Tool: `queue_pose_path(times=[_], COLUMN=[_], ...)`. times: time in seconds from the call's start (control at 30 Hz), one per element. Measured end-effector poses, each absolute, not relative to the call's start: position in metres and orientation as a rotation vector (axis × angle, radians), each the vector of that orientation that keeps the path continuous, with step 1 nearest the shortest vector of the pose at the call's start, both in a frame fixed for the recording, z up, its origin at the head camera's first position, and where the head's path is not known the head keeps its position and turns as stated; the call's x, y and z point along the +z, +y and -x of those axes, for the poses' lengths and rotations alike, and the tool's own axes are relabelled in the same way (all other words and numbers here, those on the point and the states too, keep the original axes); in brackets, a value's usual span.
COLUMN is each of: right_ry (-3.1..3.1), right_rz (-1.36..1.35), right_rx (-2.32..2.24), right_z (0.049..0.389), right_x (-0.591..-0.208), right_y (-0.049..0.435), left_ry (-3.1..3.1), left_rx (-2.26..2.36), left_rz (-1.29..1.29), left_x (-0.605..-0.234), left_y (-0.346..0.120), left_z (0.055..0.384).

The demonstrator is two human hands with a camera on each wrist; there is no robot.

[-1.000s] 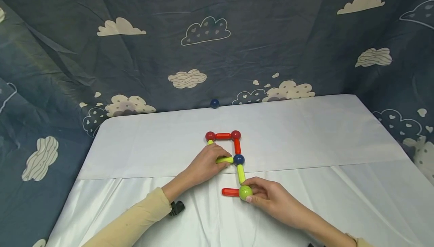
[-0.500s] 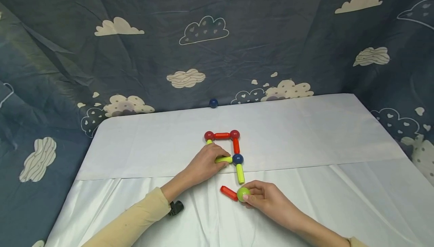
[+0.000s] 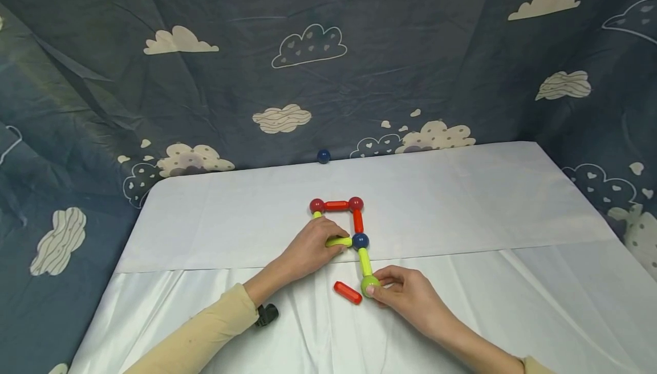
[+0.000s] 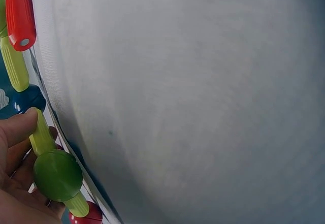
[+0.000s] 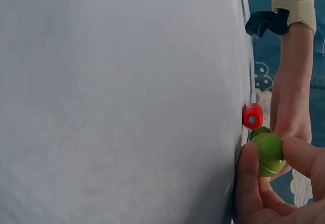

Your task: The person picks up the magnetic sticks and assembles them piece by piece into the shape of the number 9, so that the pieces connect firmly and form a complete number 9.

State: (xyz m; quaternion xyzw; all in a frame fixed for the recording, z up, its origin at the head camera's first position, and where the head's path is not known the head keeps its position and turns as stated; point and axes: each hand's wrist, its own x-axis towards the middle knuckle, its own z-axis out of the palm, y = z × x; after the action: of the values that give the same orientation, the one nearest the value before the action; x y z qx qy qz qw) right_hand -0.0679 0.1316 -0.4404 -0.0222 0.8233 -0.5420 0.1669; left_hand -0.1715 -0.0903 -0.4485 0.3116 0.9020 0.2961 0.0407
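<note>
In the head view, my left hand (image 3: 312, 248) pinches a yellow-green magnetic stick (image 3: 339, 242) whose right end meets a blue ball (image 3: 360, 241). A second green ball (image 4: 58, 176) shows by that hand in the left wrist view. Red balls (image 3: 356, 203) and red sticks (image 3: 336, 206) form the far side of the square. Another yellow-green stick (image 3: 365, 261) runs from the blue ball towards me. At its near end, my right hand (image 3: 410, 297) holds a green ball (image 3: 368, 287) between thumb and fingers. A loose red stick (image 3: 348, 293) lies slantwise left of this ball.
White cloth (image 3: 462, 203) covers the table. A lone blue ball (image 3: 323, 156) sits at its far edge, against a dark cloud-print curtain (image 3: 436, 66). A black wrist device (image 3: 267, 314) shows beside the left sleeve.
The red stick has come away from the green ball and lies apart, turned aslant. The right hand pulled the green ball off the yellow-green stick, then brought it back against its end. The left hand stays put.
</note>
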Motion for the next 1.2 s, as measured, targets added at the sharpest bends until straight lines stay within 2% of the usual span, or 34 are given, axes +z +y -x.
queue_pose_path(times=[1.2], right_ry=[2.319], right_rz=[0.031], right_rx=[-1.52], right_z=[0.0727], right_x=[-0.4431], right_y=[0.1324], left_ry=[2.839], left_rx=[0.849], left_rz=[-0.996], left_x=[-0.4451], left_y=[-0.0915], left_z=[0.1682])
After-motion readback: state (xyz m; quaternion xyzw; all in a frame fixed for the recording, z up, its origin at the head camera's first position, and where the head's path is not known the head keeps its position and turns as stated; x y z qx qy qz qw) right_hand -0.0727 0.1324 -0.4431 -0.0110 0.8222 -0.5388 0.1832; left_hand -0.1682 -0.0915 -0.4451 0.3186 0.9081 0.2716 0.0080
